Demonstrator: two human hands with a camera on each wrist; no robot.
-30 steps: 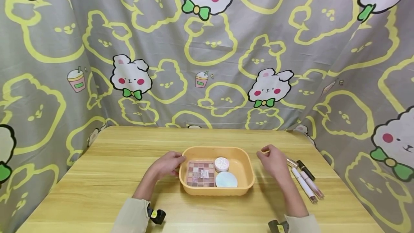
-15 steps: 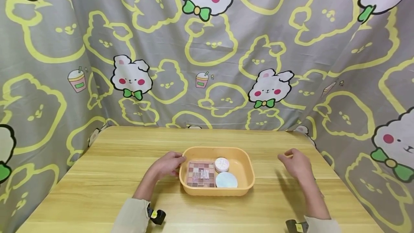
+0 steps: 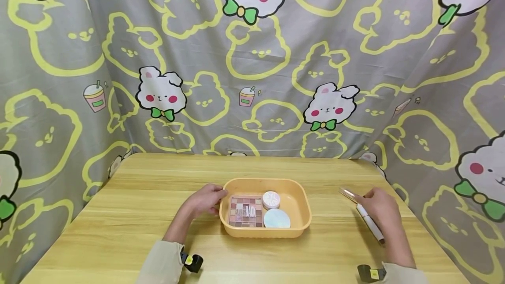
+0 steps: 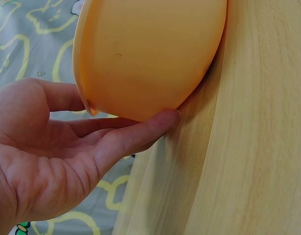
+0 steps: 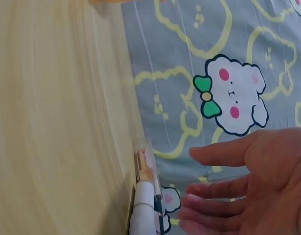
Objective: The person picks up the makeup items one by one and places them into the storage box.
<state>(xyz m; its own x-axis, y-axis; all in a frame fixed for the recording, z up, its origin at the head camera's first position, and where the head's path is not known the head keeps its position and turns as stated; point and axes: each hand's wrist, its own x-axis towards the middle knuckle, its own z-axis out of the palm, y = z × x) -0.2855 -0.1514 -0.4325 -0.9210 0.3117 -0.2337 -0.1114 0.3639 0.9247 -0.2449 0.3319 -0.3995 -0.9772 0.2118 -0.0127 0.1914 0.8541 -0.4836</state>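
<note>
My left hand (image 3: 205, 199) holds the left end of an orange plastic basket (image 3: 305, 218), thumb at the rim and fingers against the outer wall in the left wrist view. Inside the basket lie an eyeshadow palette (image 3: 245, 214), a small round case with a star pattern (image 3: 271, 200) and a pale round compact (image 3: 277, 218). On the right, my right hand (image 3: 382, 209) hovers beside slim cosmetic tubes, fingers extended and holding nothing. A white tube (image 3: 370, 223) and a clear-ended tube (image 3: 348, 193) show; the hand hides others, and a dark one peeks out in the right wrist view.
The wooden table (image 3: 158, 179) runs back to a grey patterned curtain (image 3: 213, 56), which also closes off both sides. Bare tabletop lies left of the basket and between the basket and the tubes.
My right hand has moved right, away from the basket's right side to over the tubes, covering some of them. The left hand and the basket stay where they were.
</note>
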